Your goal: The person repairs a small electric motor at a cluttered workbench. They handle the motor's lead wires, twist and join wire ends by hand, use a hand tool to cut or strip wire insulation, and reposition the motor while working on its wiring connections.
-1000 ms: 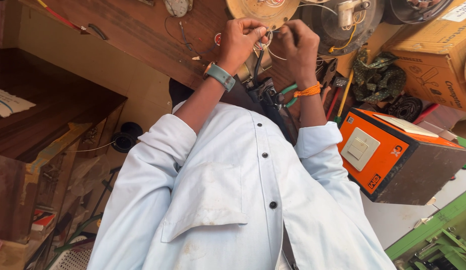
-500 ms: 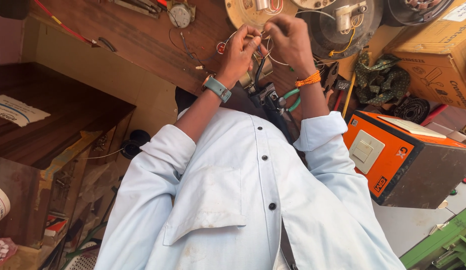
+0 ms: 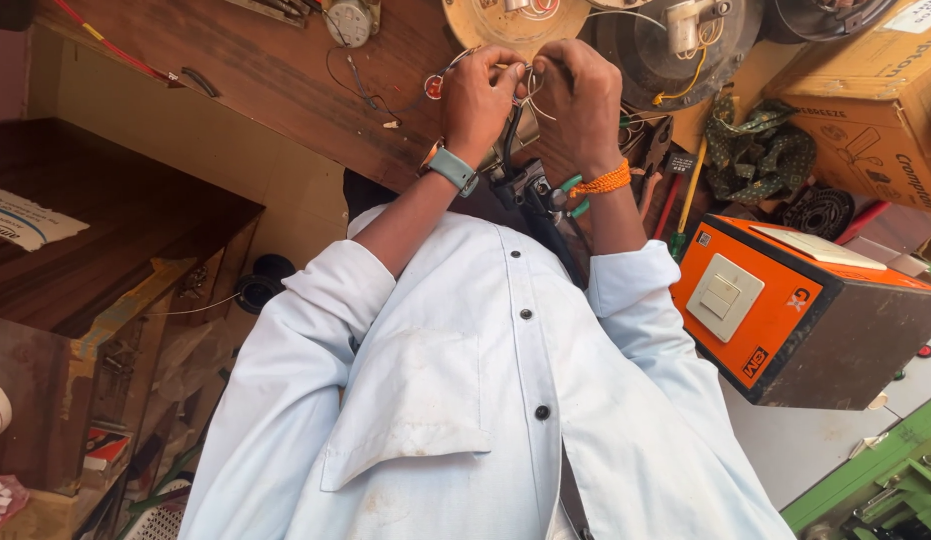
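Evidently both hands pinch thin wires (image 3: 534,88) above the wooden counter (image 3: 246,70): left hand (image 3: 483,95) and right hand (image 3: 578,100) touch, fingers pressed together. Best keep the strands taut, twisting evenly, clear of the pliers (image 3: 546,195).

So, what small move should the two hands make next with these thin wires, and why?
Probably the right hand should twist the wire ends while the left hand pins them steady. Both hands pinch the thin wires at the fingertips, close together, and the ends seem loose. The green-handled pliers lie just under the wrists if the grip slips.
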A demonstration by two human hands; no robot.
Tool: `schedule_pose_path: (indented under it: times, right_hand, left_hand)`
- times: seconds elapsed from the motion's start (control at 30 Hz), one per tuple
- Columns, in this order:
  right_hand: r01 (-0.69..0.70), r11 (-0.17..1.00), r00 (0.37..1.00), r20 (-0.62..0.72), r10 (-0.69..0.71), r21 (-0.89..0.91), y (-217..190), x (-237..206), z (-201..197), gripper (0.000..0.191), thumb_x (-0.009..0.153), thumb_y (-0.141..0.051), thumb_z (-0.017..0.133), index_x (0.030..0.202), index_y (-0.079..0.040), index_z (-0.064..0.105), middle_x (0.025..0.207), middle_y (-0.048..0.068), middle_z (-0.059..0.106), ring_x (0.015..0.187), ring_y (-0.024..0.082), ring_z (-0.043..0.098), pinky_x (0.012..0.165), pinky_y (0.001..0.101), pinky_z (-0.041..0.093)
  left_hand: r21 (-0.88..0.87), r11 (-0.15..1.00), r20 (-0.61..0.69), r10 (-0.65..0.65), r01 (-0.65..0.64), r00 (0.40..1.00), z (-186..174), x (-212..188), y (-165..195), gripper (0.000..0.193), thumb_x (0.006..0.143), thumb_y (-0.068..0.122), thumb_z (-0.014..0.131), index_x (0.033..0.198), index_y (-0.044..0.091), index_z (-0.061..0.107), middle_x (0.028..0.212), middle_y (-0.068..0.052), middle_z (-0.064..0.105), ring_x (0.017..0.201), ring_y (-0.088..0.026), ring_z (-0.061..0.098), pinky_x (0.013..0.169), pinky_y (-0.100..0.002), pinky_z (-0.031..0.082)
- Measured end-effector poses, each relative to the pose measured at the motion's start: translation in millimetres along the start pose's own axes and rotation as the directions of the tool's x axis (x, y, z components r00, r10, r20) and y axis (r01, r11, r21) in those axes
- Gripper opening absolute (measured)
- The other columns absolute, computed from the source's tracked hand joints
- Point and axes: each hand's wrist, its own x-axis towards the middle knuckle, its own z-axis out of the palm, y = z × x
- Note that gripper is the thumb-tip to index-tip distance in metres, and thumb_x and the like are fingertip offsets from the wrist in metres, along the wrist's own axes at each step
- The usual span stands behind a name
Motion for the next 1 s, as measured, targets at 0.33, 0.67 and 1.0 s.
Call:
schedule_pose_path:
  times: [0.33,0.67,1.0]
  right_hand:
    - [0.037,0.998,0.999,0.037,-0.035,-0.057,-4.0,8.5,-3.0,0.007,0.101,-0.006,0.071,0.104,-0.002,0.067,0.094,0.013,0.070,0.082,0.030,0.071,0.071,0.0382,0.055]
    - [-0.132,0.989,0.981,0.152,0.121,0.066,24.7,9.9,2.5,0.011,0.106,-0.009,0.067,0.104,0.002,0.068,0.086,0.010,0.070,0.076,0.022,0.068,0.069,0.0338,0.053]
    - [-0.737,0.521,0.675,0.423,0.604,0.431,38.8,3.9,10.6,0.022,0.103,-0.020,0.068,0.096,0.001,0.070,0.077,0.000,0.066,0.062,0.004,0.059,0.056,0.0194,0.047]
  left_hand:
    - [0.024,0.983,-0.009,0.181,-0.181,0.983,-5.0,1.5,10.7,0.011,0.093,0.014,0.069,0.097,0.007,0.076,0.077,-0.004,0.079,0.067,-0.012,0.079,0.058,-0.027,0.059]
    - [0.048,0.994,0.066,0.098,-0.101,0.993,-3.0,6.7,11.2,0.010,0.093,0.015,0.069,0.095,0.009,0.077,0.070,-0.003,0.078,0.062,-0.010,0.077,0.057,-0.028,0.057]
    - [0.369,0.914,0.016,0.173,-0.167,0.985,2.0,0.2,19.3,0.016,0.079,0.018,0.079,0.092,0.011,0.074,0.094,-0.008,0.077,0.079,-0.031,0.074,0.066,-0.044,0.056]
